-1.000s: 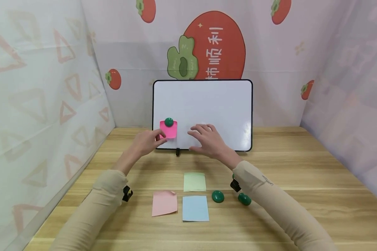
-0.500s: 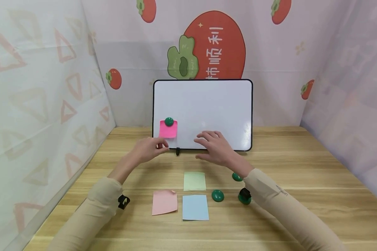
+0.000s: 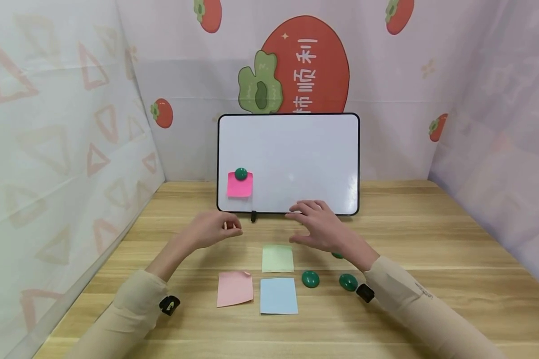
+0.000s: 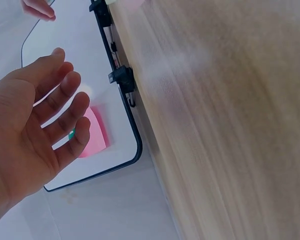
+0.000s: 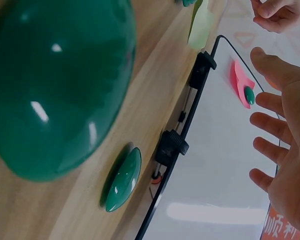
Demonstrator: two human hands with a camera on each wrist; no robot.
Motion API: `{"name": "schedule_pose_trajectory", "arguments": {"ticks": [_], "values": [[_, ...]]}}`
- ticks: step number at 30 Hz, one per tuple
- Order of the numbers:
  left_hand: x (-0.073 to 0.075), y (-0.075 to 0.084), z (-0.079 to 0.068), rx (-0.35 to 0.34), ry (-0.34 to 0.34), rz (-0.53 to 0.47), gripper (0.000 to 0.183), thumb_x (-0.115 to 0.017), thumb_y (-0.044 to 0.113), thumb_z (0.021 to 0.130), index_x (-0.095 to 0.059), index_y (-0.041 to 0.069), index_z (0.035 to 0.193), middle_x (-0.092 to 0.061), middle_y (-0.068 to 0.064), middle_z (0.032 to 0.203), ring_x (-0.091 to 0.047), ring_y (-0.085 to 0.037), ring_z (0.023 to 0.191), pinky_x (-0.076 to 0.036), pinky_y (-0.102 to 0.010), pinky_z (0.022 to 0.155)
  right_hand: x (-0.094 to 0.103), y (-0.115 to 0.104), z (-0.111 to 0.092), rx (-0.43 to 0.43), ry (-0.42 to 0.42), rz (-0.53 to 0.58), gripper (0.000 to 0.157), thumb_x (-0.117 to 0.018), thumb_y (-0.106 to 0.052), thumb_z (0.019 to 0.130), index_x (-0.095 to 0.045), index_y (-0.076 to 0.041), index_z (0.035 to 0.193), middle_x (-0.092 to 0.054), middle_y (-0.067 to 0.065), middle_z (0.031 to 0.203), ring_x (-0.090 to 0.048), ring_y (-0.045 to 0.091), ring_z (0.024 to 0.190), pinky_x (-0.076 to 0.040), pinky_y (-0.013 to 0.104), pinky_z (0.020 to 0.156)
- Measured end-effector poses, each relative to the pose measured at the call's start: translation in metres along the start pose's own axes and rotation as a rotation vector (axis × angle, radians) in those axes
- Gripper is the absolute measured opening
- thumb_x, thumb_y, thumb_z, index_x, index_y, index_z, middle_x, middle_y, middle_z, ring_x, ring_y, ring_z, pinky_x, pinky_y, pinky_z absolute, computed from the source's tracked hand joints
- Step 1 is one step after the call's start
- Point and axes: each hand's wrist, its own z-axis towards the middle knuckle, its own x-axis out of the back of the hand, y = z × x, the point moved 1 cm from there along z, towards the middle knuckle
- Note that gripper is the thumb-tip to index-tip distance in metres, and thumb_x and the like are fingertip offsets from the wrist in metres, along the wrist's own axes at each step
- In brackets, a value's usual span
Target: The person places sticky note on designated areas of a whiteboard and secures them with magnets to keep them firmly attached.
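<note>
A bright pink sticky note (image 3: 240, 189) hangs at the lower left of the whiteboard (image 3: 296, 154), with a round green magnet (image 3: 240, 174) on its top edge. My left hand (image 3: 212, 230) hovers before the board's lower left, fingers loosely bent and holding nothing. Above the table, right of the middle, my right hand (image 3: 319, 227) is spread with nothing in it; the right wrist view shows its bare palm. Below the hands lie a pale green sticky note (image 3: 277, 259), a light pink sticky note (image 3: 235, 289) and a blue sticky note (image 3: 279, 296).
Green magnets lie right of the notes: one near the blue note (image 3: 310, 279), one by the right wrist (image 3: 348, 282), and one partly hidden under the right forearm (image 3: 337, 255). Black clips (image 4: 122, 78) support the board's lower edge. Patterned cloth (image 3: 184, 144) encloses the table.
Both hands have drawn back from the board and down toward me, the right one also moving right. The pink note and its magnet stay on the board.
</note>
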Motion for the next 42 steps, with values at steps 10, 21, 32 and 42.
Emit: {"name": "schedule_pose_trajectory", "arguments": {"ticks": [10,21,32,42], "values": [[-0.005,0.003,-0.013,0.017,-0.089,-0.083,0.008,-0.069,0.035,0.093,-0.075,0.030,0.092,-0.066,0.015,0.082,-0.056,-0.008,0.071,-0.047,-0.028,0.064,0.003,-0.009,-0.021,-0.004,-0.080,0.040,0.057,-0.073,-0.049,0.087,-0.062,-0.016,0.133,-0.056,0.005,0.140,-0.041,0.031,0.141,-0.034,0.052,0.113],[-0.006,0.006,-0.024,0.005,-0.206,-0.144,0.005,-0.074,0.032,0.089,-0.075,0.029,0.085,-0.067,0.015,0.082,-0.060,-0.009,0.076,-0.049,-0.031,0.071,0.008,-0.015,-0.040,0.033,-0.145,0.064,0.061,-0.074,-0.049,0.085,-0.061,-0.014,0.134,-0.051,0.012,0.147,-0.035,0.037,0.145,-0.030,0.057,0.116],[-0.007,0.006,-0.032,0.036,-0.356,-0.146,0.010,-0.080,0.025,0.082,-0.075,0.027,0.075,-0.067,0.012,0.075,-0.055,-0.006,0.070,-0.045,-0.027,0.063,0.010,-0.012,-0.052,0.043,-0.241,0.148,0.058,-0.073,-0.049,0.086,-0.062,-0.016,0.133,-0.053,0.009,0.146,-0.036,0.039,0.144,-0.032,0.058,0.113],[-0.007,0.006,-0.035,0.057,-0.450,-0.219,0.011,-0.086,0.020,0.076,-0.075,0.018,0.076,-0.067,0.008,0.075,-0.052,-0.006,0.071,-0.045,-0.024,0.066,0.007,-0.006,-0.056,0.058,-0.377,0.229,0.066,-0.077,-0.052,0.081,-0.060,-0.019,0.135,-0.050,0.008,0.148,-0.031,0.041,0.146,-0.032,0.060,0.113]]}}
